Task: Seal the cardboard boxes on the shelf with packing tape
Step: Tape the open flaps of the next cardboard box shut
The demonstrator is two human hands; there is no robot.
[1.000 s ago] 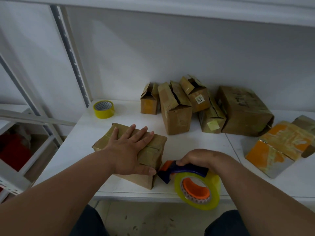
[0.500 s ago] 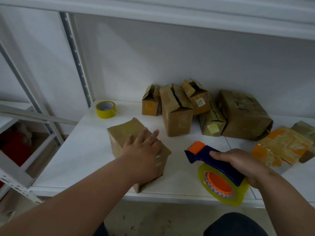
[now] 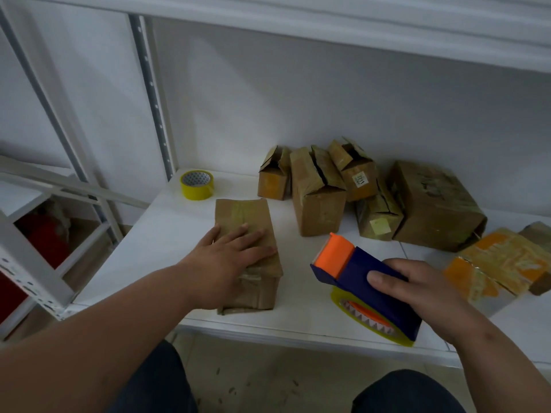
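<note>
A long cardboard box (image 3: pixel 243 219) lies on the white shelf (image 3: pixel 155 242), its length running away from me. My left hand (image 3: pixel 229 257) rests flat on its top, fingers spread. To the right, my right hand (image 3: pixel 417 287) grips a blue and orange tape dispenser (image 3: pixel 357 275) loaded with a yellowish roll, held above the shelf's front edge. Several more cardboard boxes (image 3: pixel 317 192) stand at the back, some with flaps open.
A spare yellow tape roll (image 3: pixel 196 184) sits at the shelf's back left. A big brown box (image 3: pixel 432 204) and an orange-taped box (image 3: pixel 492 266) lie to the right. An upper shelf board (image 3: pixel 328 19) hangs overhead. A white metal rack (image 3: pixel 35 234) stands to the left.
My left hand turned the box so it now lies lengthwise away from me. My right hand lifted the dispenser and moved it right, away from the box's end.
</note>
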